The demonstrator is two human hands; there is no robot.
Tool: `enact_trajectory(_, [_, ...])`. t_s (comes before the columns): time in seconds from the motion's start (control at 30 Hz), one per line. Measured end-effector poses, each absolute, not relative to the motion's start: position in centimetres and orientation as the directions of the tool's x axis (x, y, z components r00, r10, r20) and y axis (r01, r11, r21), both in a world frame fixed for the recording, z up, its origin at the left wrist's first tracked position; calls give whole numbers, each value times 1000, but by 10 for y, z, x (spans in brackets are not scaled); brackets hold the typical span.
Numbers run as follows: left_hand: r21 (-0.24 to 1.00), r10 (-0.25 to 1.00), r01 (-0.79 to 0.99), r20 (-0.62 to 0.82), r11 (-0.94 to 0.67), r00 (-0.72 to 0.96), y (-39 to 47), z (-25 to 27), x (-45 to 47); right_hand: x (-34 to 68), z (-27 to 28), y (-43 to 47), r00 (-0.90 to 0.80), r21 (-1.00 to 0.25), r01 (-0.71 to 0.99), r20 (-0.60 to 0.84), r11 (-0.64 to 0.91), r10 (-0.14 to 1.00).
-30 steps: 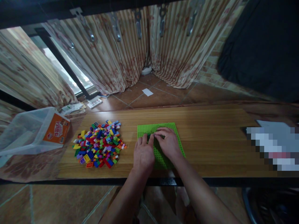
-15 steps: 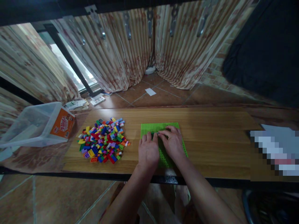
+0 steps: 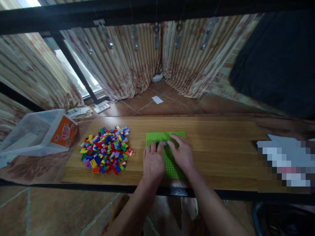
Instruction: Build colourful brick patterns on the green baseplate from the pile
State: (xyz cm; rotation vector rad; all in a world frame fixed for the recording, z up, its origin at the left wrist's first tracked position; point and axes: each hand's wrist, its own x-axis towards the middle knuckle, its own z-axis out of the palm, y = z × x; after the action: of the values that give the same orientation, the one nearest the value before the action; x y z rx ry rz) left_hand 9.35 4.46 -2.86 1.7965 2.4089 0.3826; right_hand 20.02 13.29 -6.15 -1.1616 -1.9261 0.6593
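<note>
A bright green studded baseplate point(image 3: 176, 170) lies on the wooden board in front of me. My left hand point(image 3: 154, 164) rests over its left part, fingers stretched forward and tips at a dark green brick point(image 3: 157, 144). Beside that sits a small pale grey brick point(image 3: 165, 143), between my two hands. My right hand point(image 3: 183, 152) hovers over the right part of the plate with thumb and fingers spread and nothing visible between them. My fingers partly hide the bricks.
A heap of mixed coloured toy bricks point(image 3: 105, 150) covers the left of the wooden board point(image 3: 221, 154). Farther left stands a clear plastic tub point(image 3: 31, 131) with an orange label. Papers point(image 3: 280, 138) lie at the right end, partly pixelated. A black table edge point(image 3: 236, 195) runs along the front.
My right thumb and fingers have parted from the pinch at the small grey brick, which now shows between my hands. My left hand stays on the plate. The view has shifted slightly.
</note>
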Motion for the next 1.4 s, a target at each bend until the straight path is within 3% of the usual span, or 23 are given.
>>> enact_trajectory(0.27, [304, 939, 921, 165, 242, -301, 48, -28, 100, 211, -55, 135, -150, -863, 371, 310, 344, 939])
enact_trajectory(0.53, [230, 970, 948, 54, 219, -237, 50, -37, 119, 212, -52, 129, -172, -873, 366, 277, 323, 945])
enact_trajectory(0.8, [160, 981, 973, 69, 169, -182, 49, -39, 119, 199, -45, 115, -359, -766, 450, 315, 459, 879])
enact_trajectory(1.03, [151, 983, 980, 109, 127, -145, 53, -42, 117, 195, -34, 108, -520, -818, 380, 197, 431, 831])
enact_trajectory(1.4, [119, 983, 985, 122, 124, -138, 58, -41, 122, 197, -32, 111, -499, -841, 426, 87, 332, 862])
